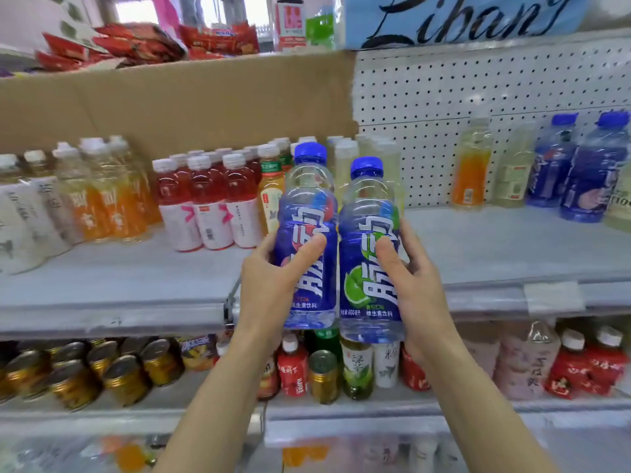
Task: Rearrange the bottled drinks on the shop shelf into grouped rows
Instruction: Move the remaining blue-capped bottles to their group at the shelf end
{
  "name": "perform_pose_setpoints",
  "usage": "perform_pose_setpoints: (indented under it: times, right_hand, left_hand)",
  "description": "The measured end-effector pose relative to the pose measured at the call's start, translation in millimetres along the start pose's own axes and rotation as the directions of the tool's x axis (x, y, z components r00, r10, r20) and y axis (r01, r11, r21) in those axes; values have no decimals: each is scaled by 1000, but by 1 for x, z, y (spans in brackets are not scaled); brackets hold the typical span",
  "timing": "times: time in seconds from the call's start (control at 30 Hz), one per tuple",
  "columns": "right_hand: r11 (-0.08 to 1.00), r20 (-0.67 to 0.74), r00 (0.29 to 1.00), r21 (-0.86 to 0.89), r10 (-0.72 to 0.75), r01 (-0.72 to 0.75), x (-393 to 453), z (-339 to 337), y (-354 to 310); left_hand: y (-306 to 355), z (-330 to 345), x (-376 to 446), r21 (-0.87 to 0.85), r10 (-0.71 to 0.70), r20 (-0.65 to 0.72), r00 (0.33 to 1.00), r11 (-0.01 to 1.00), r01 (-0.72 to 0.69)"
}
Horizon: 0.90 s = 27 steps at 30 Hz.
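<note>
Grey metal shelving runs left to right, backed by brown cardboard at left and white pegboard at right, with a bright window far left.

view: single head camera, wide-angle
facing: forward and slightly down at the middle shelf
nearness: close, within arm's reach

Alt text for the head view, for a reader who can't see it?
Each hand grips a blue-capped, blue-labelled bottle upright before a shop shelf: left hand the peach-label bottle, right hand the lime-label bottle. Red drinks stand left, two blue bottles right.
</note>
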State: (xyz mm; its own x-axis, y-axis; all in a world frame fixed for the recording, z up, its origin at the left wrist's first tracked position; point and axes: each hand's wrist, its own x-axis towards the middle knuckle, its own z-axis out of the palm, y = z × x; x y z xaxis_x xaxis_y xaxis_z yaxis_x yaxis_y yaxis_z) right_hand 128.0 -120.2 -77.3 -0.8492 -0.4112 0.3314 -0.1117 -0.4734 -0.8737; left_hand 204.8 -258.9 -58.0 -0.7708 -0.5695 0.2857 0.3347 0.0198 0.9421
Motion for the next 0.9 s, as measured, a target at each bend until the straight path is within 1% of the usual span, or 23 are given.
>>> perform_pose_setpoints:
  times: [0.2,0.37,0.53,0.77,0.9]
  right_hand:
    - [997,78,996,45,53,-57,-34,90,29]
    - [996,150,986,39,72,-78,-37,158,47]
    - [995,217,973,49,73,-86,-24,218,77]
    - [993,273,962,99,30,-60,7,301,126]
    - [987,288,956,127,60,-100,26,354,146]
  left_hand:
    - [18,-95,-30,11,-26,-96,995,1000,27]
    - [32,-164,-33,16,-26,-168,986,999,29]
    - [35,-229,-18,10,0,-222,975,1000,2]
    - [34,-317,23,55,56,-290,955,998,-42]
    - [46,-368,49,71,64,-307,950,997,-44]
